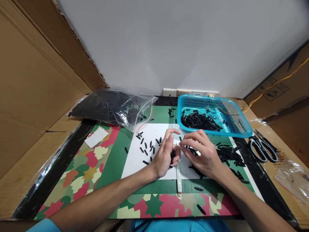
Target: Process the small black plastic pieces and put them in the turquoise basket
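Note:
My left hand (166, 155) is closed over the white sheet (134, 162), its fingers curled around small black pieces (173, 155) that show dark in the palm. Close by on the right, my right hand (202, 151) has thumb and forefinger pinched together near the left fingertips; what they hold is too small to make out. Beneath the hands lies a slim white stick-like tool (179, 181), its upper end hidden by my left hand. Loose black strips (146, 152) are scattered on the sheet to the left. A denser pile of strips (230, 154) lies beyond my right wrist.
A blue plastic basket (214, 132) with many black strips stands at the back right. At the back left lies a clear zip bag (103, 106) full of black material. Scissors (262, 149) and a crumpled clear bag (293, 180) lie right. Cardboard (43, 80) walls the left.

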Demonstrator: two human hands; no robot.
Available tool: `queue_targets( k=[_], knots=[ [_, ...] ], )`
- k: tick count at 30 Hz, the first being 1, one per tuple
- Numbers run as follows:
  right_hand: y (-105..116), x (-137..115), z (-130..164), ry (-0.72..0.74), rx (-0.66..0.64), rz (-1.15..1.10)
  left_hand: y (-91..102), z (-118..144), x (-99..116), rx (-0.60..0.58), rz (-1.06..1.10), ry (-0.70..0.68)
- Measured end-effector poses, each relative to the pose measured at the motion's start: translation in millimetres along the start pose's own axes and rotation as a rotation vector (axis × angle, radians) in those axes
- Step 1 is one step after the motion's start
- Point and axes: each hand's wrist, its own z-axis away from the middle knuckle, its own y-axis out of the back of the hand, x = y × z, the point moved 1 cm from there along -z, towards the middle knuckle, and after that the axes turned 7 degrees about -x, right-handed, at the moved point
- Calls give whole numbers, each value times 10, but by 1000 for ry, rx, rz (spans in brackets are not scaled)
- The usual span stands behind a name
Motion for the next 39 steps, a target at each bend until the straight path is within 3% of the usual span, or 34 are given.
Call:
queue_targets(
  k=[4,8,15,20,29,33,36,39],
  knots=[
    [-123,-57,24,-52,-78,-91,-2,49,-22,8,-172,35],
    [-159,-60,36,-104,-93,-99,-31,94,10,96,-346,31],
    [-203,-151,50,-247,-162,45,-47,99,39,101,-484,30],
    [-193,-192,25,-359,-244,-138,-44,98,45,64,-497,6],
    [-42,-60,-23,-504,-115,-457,-15,21,2,50,-224,47],
    [27,6,-19,-543,20,-650,-15,20,-3,0,-135,49],
    [55,33,-30,-559,86,-789,-28,52,24,-53,-217,0],
    [52,39,-41,-583,61,-861,-44,88,56,-81,-336,-28]
  ],
)
